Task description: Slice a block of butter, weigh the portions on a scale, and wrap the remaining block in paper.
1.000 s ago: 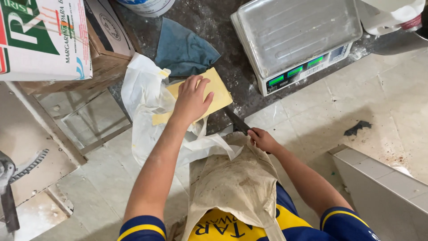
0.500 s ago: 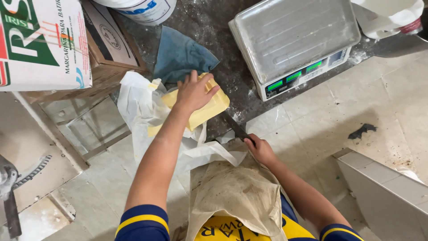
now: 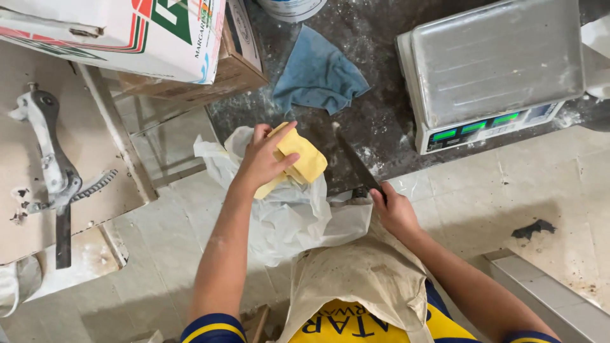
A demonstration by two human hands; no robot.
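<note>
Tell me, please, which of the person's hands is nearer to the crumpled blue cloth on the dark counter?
Left. The left hand, gripping the yellow block, sits just below the crumpled blue cloth. The right hand, holding the dark knife, is lower and farther right.

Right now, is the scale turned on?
On. The scale shows lit green digits on its front display, facing the person.
</note>
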